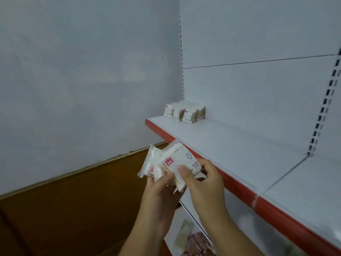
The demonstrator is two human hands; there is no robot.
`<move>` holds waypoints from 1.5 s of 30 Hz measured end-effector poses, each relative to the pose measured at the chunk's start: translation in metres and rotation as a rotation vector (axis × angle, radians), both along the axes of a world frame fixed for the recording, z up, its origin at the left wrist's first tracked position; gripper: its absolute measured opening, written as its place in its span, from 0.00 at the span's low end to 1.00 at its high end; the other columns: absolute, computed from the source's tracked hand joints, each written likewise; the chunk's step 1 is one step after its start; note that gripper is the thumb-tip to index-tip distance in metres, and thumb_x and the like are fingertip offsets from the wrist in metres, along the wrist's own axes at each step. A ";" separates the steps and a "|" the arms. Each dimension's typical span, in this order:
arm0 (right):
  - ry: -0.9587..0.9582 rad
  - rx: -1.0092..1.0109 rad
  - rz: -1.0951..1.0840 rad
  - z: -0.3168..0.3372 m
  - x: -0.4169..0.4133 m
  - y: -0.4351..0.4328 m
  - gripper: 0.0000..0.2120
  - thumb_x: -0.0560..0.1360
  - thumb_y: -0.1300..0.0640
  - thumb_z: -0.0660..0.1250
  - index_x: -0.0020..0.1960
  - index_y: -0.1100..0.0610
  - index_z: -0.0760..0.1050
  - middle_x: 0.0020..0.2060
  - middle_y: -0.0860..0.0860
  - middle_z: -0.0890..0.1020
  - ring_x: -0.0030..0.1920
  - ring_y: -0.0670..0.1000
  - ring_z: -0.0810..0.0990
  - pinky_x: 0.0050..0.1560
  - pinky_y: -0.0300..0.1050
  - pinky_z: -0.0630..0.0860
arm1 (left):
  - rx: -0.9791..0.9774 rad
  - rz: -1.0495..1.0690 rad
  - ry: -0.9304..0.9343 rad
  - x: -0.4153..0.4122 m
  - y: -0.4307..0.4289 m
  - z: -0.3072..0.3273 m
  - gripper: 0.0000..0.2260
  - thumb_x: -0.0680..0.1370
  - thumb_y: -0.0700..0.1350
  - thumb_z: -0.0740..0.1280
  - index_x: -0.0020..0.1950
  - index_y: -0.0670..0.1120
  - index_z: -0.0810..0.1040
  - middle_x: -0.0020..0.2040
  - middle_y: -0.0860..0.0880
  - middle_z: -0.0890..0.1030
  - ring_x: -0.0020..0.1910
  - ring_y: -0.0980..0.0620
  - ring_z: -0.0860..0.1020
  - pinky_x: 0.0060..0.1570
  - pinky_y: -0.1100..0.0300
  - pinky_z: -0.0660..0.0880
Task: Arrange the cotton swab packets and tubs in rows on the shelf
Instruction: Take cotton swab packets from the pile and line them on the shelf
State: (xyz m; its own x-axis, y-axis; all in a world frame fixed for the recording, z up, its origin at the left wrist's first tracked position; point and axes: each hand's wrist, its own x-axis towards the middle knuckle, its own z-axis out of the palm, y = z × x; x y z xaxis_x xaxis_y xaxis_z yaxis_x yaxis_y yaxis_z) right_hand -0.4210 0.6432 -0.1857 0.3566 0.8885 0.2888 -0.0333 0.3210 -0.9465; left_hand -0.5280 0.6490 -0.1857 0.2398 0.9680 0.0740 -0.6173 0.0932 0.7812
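- Two hands hold a fanned bunch of cotton swab packets [171, 163] just in front of the shelf [230, 145], level with its red front edge [239, 187].
- Left hand [162, 193] is cupped under the bunch, fingers curled around its lower ends and thumb pressed across the front.
- Right hand [204, 182] pinches the front packet [184, 161] of the bunch, thumb on its printed face and fingers behind it, close against the shelf edge.
- Several more packets, the standing packets [184, 112], sit upright in short rows at the far left end of the shelf, against its back panel [258, 93].
- Most of the shelf surface to the right of those packets is bare white.
- Below the shelf, a lower shelf [177, 228] carries some blurred goods [193, 241]; what they are cannot be made out.
- Left of the shelf stands a pale wall [83, 80] with brown panelling [73, 209] along its lower part.
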 end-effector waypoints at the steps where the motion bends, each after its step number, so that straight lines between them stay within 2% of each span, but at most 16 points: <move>1: 0.014 0.007 0.016 0.000 -0.007 0.022 0.13 0.68 0.54 0.76 0.50 0.49 0.77 0.44 0.41 0.84 0.44 0.41 0.83 0.36 0.35 0.78 | 0.029 0.037 0.029 -0.009 0.022 0.003 0.32 0.67 0.40 0.73 0.70 0.49 0.70 0.62 0.42 0.79 0.62 0.39 0.77 0.57 0.46 0.75; 6: 0.108 0.003 0.149 0.017 -0.018 0.138 0.14 0.67 0.61 0.77 0.48 0.51 0.76 0.42 0.46 0.85 0.43 0.46 0.85 0.37 0.40 0.80 | 0.073 0.147 0.091 -0.034 0.130 0.017 0.29 0.69 0.38 0.71 0.69 0.49 0.70 0.59 0.41 0.81 0.57 0.41 0.80 0.46 0.53 0.80; 11: 0.121 0.020 0.213 0.034 -0.028 0.230 0.20 0.69 0.63 0.74 0.53 0.42 0.75 0.43 0.40 0.84 0.43 0.42 0.84 0.35 0.37 0.79 | 0.121 0.226 0.148 -0.054 0.223 0.030 0.28 0.69 0.40 0.72 0.68 0.48 0.70 0.56 0.42 0.82 0.51 0.43 0.83 0.39 0.56 0.80; 15: 0.060 -0.021 0.190 0.038 -0.038 0.275 0.13 0.69 0.61 0.74 0.47 0.45 0.79 0.42 0.41 0.85 0.44 0.42 0.84 0.37 0.38 0.80 | 0.106 0.256 0.099 -0.057 0.282 0.026 0.28 0.68 0.39 0.71 0.68 0.48 0.70 0.57 0.42 0.82 0.53 0.43 0.82 0.38 0.57 0.80; 17: 0.053 -0.012 0.136 0.042 -0.038 0.296 0.13 0.68 0.60 0.75 0.47 0.45 0.79 0.43 0.41 0.85 0.45 0.44 0.84 0.40 0.42 0.82 | 0.139 0.221 0.069 -0.053 0.313 0.027 0.27 0.70 0.39 0.69 0.69 0.48 0.70 0.59 0.42 0.81 0.56 0.41 0.81 0.45 0.52 0.82; 20: 0.022 0.043 0.022 0.046 -0.036 0.320 0.13 0.66 0.60 0.76 0.46 0.47 0.78 0.41 0.41 0.85 0.42 0.42 0.84 0.35 0.37 0.80 | 0.163 0.101 0.024 -0.041 0.359 0.031 0.27 0.71 0.42 0.68 0.70 0.45 0.69 0.61 0.41 0.80 0.59 0.39 0.79 0.56 0.45 0.77; 23: -0.014 0.059 -0.106 0.045 -0.031 0.342 0.13 0.63 0.61 0.77 0.44 0.49 0.80 0.39 0.44 0.85 0.39 0.45 0.85 0.33 0.36 0.79 | 0.167 -0.047 -0.002 -0.032 0.405 0.030 0.30 0.68 0.44 0.73 0.69 0.44 0.71 0.61 0.39 0.80 0.59 0.38 0.79 0.55 0.45 0.78; 26: -0.071 0.103 -0.298 0.051 -0.029 0.367 0.21 0.53 0.50 0.78 0.45 0.45 0.80 0.40 0.46 0.86 0.38 0.51 0.85 0.36 0.44 0.81 | 0.193 -0.143 -0.007 -0.031 0.458 0.031 0.30 0.65 0.41 0.73 0.67 0.44 0.73 0.59 0.39 0.81 0.57 0.39 0.80 0.54 0.46 0.79; 28: -0.106 0.126 -0.439 0.060 -0.023 0.388 0.21 0.52 0.45 0.75 0.45 0.45 0.81 0.40 0.45 0.86 0.39 0.49 0.85 0.38 0.42 0.81 | 0.168 -0.173 0.011 -0.028 0.498 0.033 0.32 0.61 0.37 0.76 0.65 0.44 0.74 0.57 0.41 0.82 0.52 0.42 0.82 0.47 0.53 0.81; 31: -0.342 -0.043 -0.732 0.077 0.012 0.413 0.16 0.57 0.47 0.77 0.42 0.47 0.77 0.38 0.38 0.84 0.39 0.41 0.84 0.36 0.38 0.81 | 0.120 -0.260 0.022 -0.024 0.551 0.036 0.29 0.59 0.45 0.73 0.61 0.47 0.76 0.51 0.44 0.84 0.43 0.50 0.84 0.33 0.62 0.79; 34: -0.416 -0.340 -0.891 0.073 0.046 0.429 0.17 0.62 0.54 0.80 0.45 0.50 0.76 0.39 0.46 0.83 0.39 0.47 0.83 0.43 0.51 0.82 | 0.105 -0.340 0.017 -0.016 0.588 0.033 0.26 0.58 0.48 0.73 0.56 0.50 0.78 0.47 0.49 0.85 0.40 0.52 0.84 0.30 0.63 0.78; 36: -0.480 -0.519 -0.918 0.050 0.050 0.443 0.22 0.62 0.54 0.80 0.50 0.50 0.72 0.40 0.47 0.82 0.38 0.46 0.82 0.40 0.46 0.79 | 0.090 -0.396 0.011 -0.010 0.603 0.026 0.25 0.56 0.48 0.73 0.53 0.51 0.79 0.46 0.49 0.85 0.39 0.53 0.84 0.30 0.62 0.78; 39: -0.611 -0.790 -0.860 0.020 0.043 0.458 0.30 0.65 0.47 0.78 0.60 0.46 0.65 0.44 0.42 0.80 0.38 0.38 0.77 0.32 0.33 0.68 | 0.053 -0.481 0.038 -0.005 0.611 0.016 0.24 0.54 0.42 0.78 0.49 0.52 0.81 0.45 0.49 0.85 0.38 0.54 0.83 0.28 0.62 0.78; 42: -0.609 -0.948 -0.848 0.035 0.040 0.455 0.53 0.59 0.33 0.73 0.75 0.48 0.52 0.61 0.49 0.77 0.52 0.50 0.79 0.46 0.42 0.74 | 0.054 -0.587 0.077 -0.005 0.617 0.011 0.19 0.59 0.43 0.75 0.49 0.52 0.81 0.46 0.48 0.86 0.40 0.51 0.84 0.30 0.61 0.77; 43: -0.640 -0.953 -0.909 0.045 0.037 0.451 0.58 0.55 0.28 0.69 0.77 0.48 0.50 0.65 0.50 0.74 0.56 0.52 0.77 0.50 0.46 0.74 | 0.070 -0.619 0.087 -0.006 0.618 0.013 0.20 0.60 0.44 0.75 0.51 0.52 0.81 0.47 0.47 0.85 0.42 0.50 0.85 0.31 0.61 0.78; 45: -0.714 -0.760 -1.068 0.061 0.023 0.445 0.54 0.54 0.25 0.61 0.75 0.45 0.54 0.64 0.45 0.74 0.53 0.44 0.76 0.46 0.42 0.73 | 0.134 -0.656 0.132 -0.005 0.621 0.016 0.25 0.57 0.44 0.78 0.53 0.51 0.80 0.48 0.46 0.85 0.43 0.48 0.85 0.34 0.59 0.79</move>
State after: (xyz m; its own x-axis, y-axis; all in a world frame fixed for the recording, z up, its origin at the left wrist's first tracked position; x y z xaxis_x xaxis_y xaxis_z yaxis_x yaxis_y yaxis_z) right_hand -0.3979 1.0882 -0.1251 0.9056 0.3204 0.2779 0.4240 -0.6700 -0.6093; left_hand -0.5327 1.2695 -0.1698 0.7894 0.6035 0.1127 -0.3646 0.3132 0.8769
